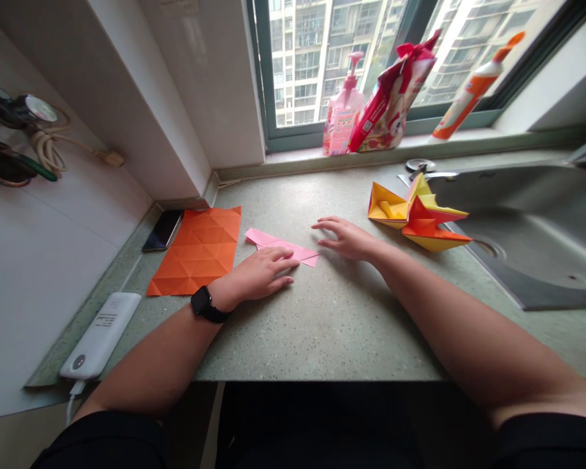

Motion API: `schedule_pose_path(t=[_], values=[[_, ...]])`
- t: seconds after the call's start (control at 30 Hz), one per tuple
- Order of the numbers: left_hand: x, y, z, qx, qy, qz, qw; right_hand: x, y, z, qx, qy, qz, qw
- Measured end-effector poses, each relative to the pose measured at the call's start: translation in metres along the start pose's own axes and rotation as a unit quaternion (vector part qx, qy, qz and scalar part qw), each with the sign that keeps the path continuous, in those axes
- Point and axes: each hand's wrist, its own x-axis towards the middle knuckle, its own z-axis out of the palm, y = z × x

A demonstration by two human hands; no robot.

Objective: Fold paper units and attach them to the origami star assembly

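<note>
Two hands lie flat on the speckled tabletop (332, 326), with a folded pink paper (268, 240) between them. The paper's long axis runs from upper left to lower right, roughly across the person's front. The left hand (261, 273), a watch (205, 304) on its wrist, is the nearer: its fingers are stretched out and press down on the paper's middle and near edge, palm low, gripping nothing. The right hand (346, 238) is spread wide with its fingertips on the bare surface just beside the paper's right tip; whether it touches the paper cannot be told. From this hand the paper lies to the left. A creased orange sheet (198, 251) lies left of the pink paper, and a yellow-and-orange folded model (417, 212) sits to the right by the sink (542, 260).
</note>
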Motion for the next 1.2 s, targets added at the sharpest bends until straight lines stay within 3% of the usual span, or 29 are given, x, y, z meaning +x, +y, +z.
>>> schedule_pose_path(t=[0.17,0.43,0.73,0.93,1.07,1.2], values=[[0.0,-0.002,0.004,0.006,0.008,0.002,1.0,0.001,-0.016,0.004,0.052,0.058,-0.017,0.997],[0.001,-0.004,0.004,0.001,0.012,0.014,1.0,0.0,-0.034,0.038,-0.012,-0.014,0.029,0.999],[0.0,-0.001,0.001,0.006,-0.006,-0.009,1.0,-0.002,-0.01,0.0,-0.014,-0.06,0.123,0.99],[0.0,-0.001,0.002,0.009,-0.001,-0.009,1.0,-0.004,-0.039,-0.012,0.037,0.055,-0.028,0.997],[0.0,-0.002,0.003,0.008,0.001,-0.014,1.0,-0.01,-0.06,-0.005,-0.059,0.013,-0.071,0.996],[0.001,-0.002,0.002,0.0,-0.011,-0.031,0.999,-0.014,-0.066,0.003,-0.113,-0.033,-0.077,0.99]])
